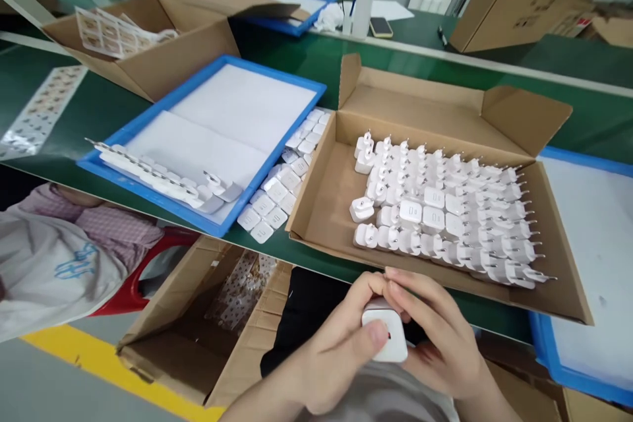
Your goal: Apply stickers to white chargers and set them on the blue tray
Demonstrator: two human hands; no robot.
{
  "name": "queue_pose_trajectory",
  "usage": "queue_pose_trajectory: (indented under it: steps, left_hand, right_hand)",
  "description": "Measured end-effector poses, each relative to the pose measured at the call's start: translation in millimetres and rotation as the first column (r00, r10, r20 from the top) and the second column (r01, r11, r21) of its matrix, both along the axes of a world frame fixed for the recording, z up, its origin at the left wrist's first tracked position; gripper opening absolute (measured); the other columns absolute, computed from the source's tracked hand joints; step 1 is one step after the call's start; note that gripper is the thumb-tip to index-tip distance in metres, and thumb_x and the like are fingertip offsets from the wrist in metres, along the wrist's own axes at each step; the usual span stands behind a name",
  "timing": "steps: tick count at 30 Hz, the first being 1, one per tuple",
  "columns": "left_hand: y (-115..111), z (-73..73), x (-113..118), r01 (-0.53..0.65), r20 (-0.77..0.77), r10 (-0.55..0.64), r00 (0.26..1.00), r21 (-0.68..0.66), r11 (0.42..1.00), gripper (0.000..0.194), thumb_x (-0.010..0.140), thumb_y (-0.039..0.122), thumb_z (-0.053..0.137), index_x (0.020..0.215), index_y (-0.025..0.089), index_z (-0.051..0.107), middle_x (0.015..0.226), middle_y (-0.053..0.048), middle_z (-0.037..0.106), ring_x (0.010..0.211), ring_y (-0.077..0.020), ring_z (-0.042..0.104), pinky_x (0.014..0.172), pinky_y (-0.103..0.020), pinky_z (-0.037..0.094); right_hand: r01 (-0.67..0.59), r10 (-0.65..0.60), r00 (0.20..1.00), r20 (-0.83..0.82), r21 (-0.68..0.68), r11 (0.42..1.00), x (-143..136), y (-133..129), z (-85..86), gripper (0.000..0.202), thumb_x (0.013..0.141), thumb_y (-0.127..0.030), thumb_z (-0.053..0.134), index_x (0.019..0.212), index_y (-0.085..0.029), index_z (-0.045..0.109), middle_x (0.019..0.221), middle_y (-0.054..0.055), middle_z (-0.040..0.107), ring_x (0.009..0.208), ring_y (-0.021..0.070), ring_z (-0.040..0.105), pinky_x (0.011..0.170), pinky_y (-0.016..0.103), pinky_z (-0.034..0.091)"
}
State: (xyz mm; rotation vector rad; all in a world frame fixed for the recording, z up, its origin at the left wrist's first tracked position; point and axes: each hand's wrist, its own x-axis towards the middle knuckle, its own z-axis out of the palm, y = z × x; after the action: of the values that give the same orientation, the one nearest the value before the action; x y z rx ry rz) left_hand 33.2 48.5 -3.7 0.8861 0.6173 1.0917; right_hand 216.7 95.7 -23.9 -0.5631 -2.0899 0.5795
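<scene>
A white plug-in charger (397,345) is held between my two hands near the front edge of the bench. My left hand (336,349) wraps round it, with the thumb pressed on its front face beside a small dark opening. On its other side, my right hand (445,339) closes round it with the fingertips meeting the left ones. The charger's prongs, if any, are hidden by the fingers. Just beyond my hands lies an open cardboard box (326,194), holding rows of similar white chargers (494,211), mostly with prongs up; several show their port faces.
Left of the box, loose white chargers (277,192) lie beside a blue-rimmed tray (316,89) holding a row of white pieces. Another blue-framed tray (583,257) is at right. A cardboard carton (168,316) stands below the bench, near a seated person (59,264).
</scene>
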Motion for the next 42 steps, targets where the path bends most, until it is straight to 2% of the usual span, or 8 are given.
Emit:
queue_pose_trajectory:
  steps: [9,13,16,22,26,36,39,42]
  left_hand:
    - [12,-11.2,-6,-0.059,0.078,0.041,0.996,0.246,0.968,0.061,0.092,0.05,0.084,0.13,0.028,0.043,0.116,-0.006,0.053,0.089,-0.0154,0.055,0.078,-0.028,0.047]
    - [7,-20.3,-33,-0.286,-0.071,0.344,0.936,0.412,0.865,0.062,0.1,0.057,0.071,0.149,0.03,0.044,0.144,-0.012,0.051,0.14,-0.032,0.05,0.125,-0.05,0.038]
    - [-1,-19.0,-56,-0.412,-0.102,0.507,0.856,0.458,0.788,0.044,0.108,0.052,0.059,0.146,0.031,0.054,0.137,-0.01,0.059,0.134,-0.0274,0.056,0.121,-0.044,0.043]
    - [-1,-22.0,-102,-0.585,-0.49,0.851,0.191,0.639,0.499,0.013,0.11,0.029,0.058,0.119,0.027,0.068,0.121,-0.008,0.068,0.12,-0.0236,0.066,0.104,-0.037,0.054]
    - [-1,-33.5,-122,-0.588,-0.564,0.824,-0.045,0.682,0.435,0.012,0.107,0.026,0.06,0.107,0.023,0.071,0.114,-0.009,0.068,0.111,-0.0257,0.069,0.098,-0.039,0.056]
    - [29,-28.8,-154,-0.44,-0.582,0.7,-0.414,0.801,0.406,0.04,0.101,0.035,0.065,0.135,0.015,0.071,0.144,-0.026,0.063,0.138,-0.0458,0.053,0.119,-0.067,0.038]
    - [56,-13.1,-173,-0.23,-0.609,0.585,-0.536,0.772,0.593,0.055,0.102,0.031,0.061,0.154,0.014,0.06,0.169,-0.026,0.047,0.157,-0.051,0.037,0.127,-0.075,0.019]
    - [82,-1.7,-190,-0.079,-0.671,0.462,-0.58,0.61,0.788,0.051,0.098,0.024,0.056,0.146,0.009,0.066,0.148,-0.029,0.068,0.154,-0.0548,0.04,0.124,-0.081,0.016]
  right_hand:
    - [-0.098,0.028,0.938,0.346,0.187,0.977,-1,12,46.2,0.058,0.118,-0.034,0.05,0.17,-0.011,0.04,0.16,0.015,0.062,0.154,0.0237,0.054,0.129,0.034,0.047]
    - [0.035,-0.097,0.943,0.317,0.196,0.98,-7,40,75.4,0.029,0.113,-0.033,0.057,0.137,-0.018,0.065,0.119,0.012,0.079,0.107,0.0252,0.079,0.092,0.027,0.067]
    - [0.048,-0.195,0.885,0.422,0.334,0.941,-23,85,77.5,0.029,0.115,-0.037,0.051,0.132,-0.018,0.063,0.112,0.013,0.075,0.092,0.0282,0.077,0.069,0.034,0.063]
    - [-0.093,-0.32,0.554,0.768,0.44,0.893,-71,173,45.9,0.024,0.09,0.004,0.064,0.108,-0.01,0.072,0.091,0.014,0.072,0.08,0.0289,0.069,0.067,0.035,0.044]
    - [-0.217,-0.3,0.435,0.849,0.423,0.88,-93,190,30.5,0.024,0.084,0.009,0.069,0.08,-0.014,0.069,0.084,0.009,0.071,0.085,0.0248,0.066,0.073,0.033,0.042]
    - [-0.282,-0.25,0.494,0.833,0.426,0.86,-93,183,37.0,0.013,0.097,-0.009,0.07,0.104,-0.012,0.08,0.109,0.016,0.075,0.104,0.0305,0.065,0.086,0.039,0.046]
    - [-0.236,-0.274,0.572,0.774,0.474,0.848,-80,172,57.7,0.03,0.106,-0.013,0.057,0.13,-0.008,0.074,0.131,0.022,0.072,0.123,0.036,0.062,0.099,0.045,0.047]
    - [-0.182,-0.306,0.622,0.72,0.513,0.839,-63,162,79.4,0.037,0.11,-0.013,0.049,0.14,-0.006,0.068,0.135,0.021,0.072,0.131,0.0373,0.059,0.104,0.048,0.048]
